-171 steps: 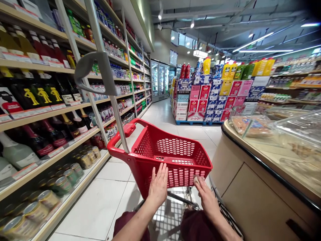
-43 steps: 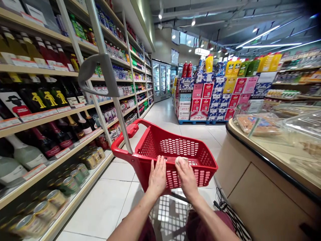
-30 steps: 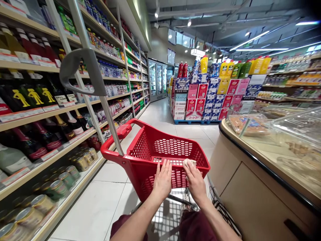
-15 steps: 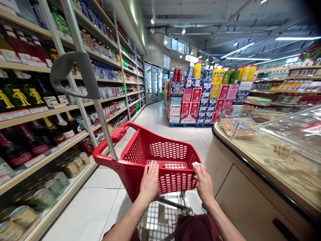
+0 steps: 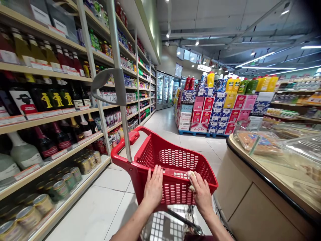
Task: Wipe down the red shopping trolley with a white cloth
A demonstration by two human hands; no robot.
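Note:
A red shopping cart (image 5: 145, 169) with perforated basket walls stands in front of me. My left hand (image 5: 153, 187) lies on the near rim of its basket, fingers stretched out over the edge. Farther right along the same rim, my right hand (image 5: 201, 192) presses a crumpled pale cloth (image 5: 191, 179) against the plastic. Part of the cloth is hidden under my fingers. The basket has no goods visible in it. At the cart's left rises a metal pole (image 5: 117, 43) with a grey loop handle (image 5: 109, 87).
Shelves of bottles and cans (image 5: 67, 182) run along the left. A glass-topped wooden display counter (image 5: 244, 184) is close on the right. Ahead stands a stack of drink cartons (image 5: 207, 112) on a blue pallet. Glass-door fridges (image 5: 164, 88) line the far end of the aisle.
My right hand has slid the cloth leftward along the rim, away from the right corner. The left hand stays on the rim. My view has turned slightly left.

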